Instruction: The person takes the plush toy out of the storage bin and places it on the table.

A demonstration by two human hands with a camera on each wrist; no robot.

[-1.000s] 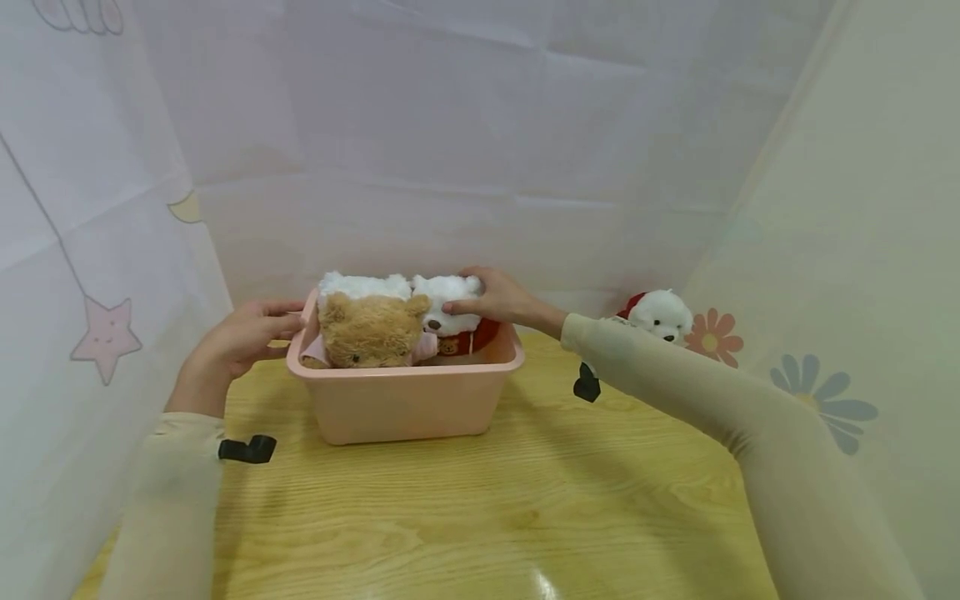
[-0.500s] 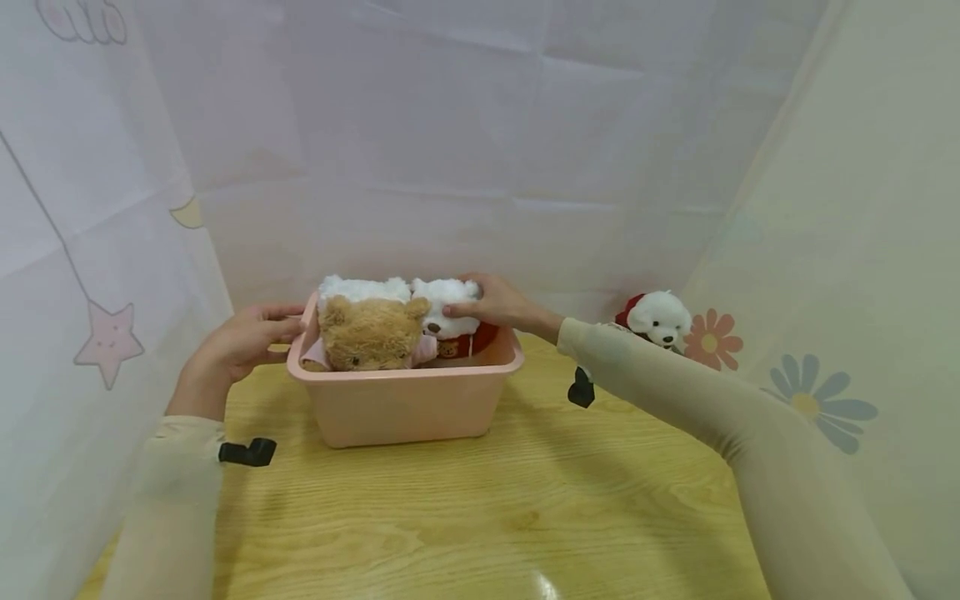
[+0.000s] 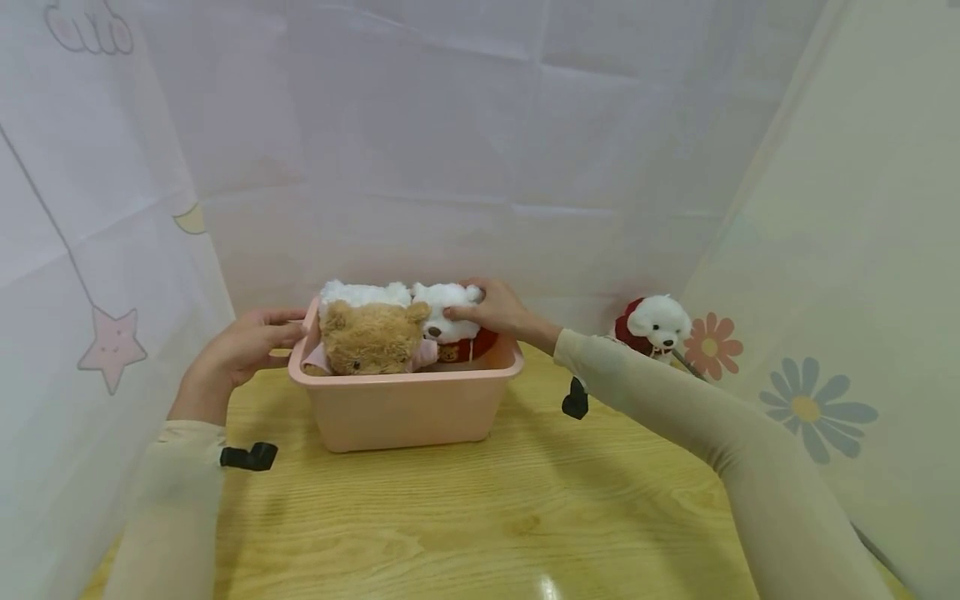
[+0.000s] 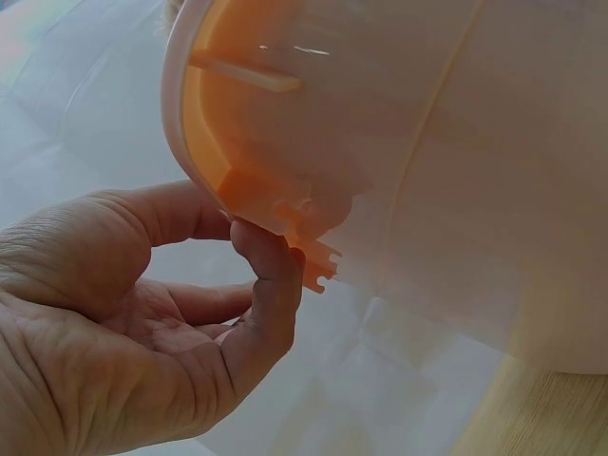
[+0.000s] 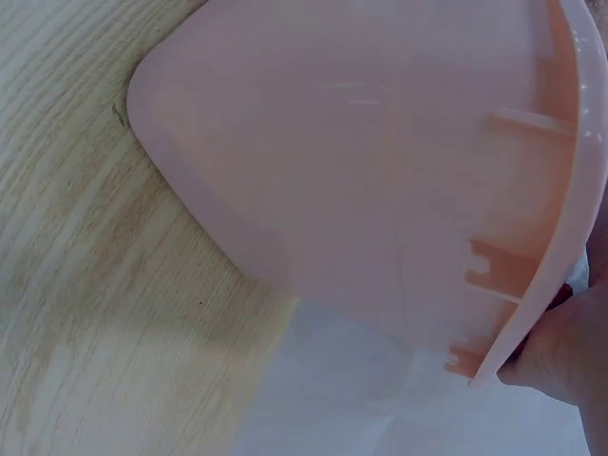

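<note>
Your right hand (image 3: 501, 310) pinches the soft, light white bear (image 3: 447, 310) by its squashy head while your left hand (image 3: 243, 348) cups the stiff tub (image 3: 408, 404) rim, fingers relaxed.

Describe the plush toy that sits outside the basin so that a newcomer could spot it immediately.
Start at the pink basin on the wooden table, then look right, beyond the person's right sleeve. The white plush dog sits there by the curtain, alone, wearing red; every other toy is inside the basin.

No legible text, labels, brands or numbers anywhere
</note>
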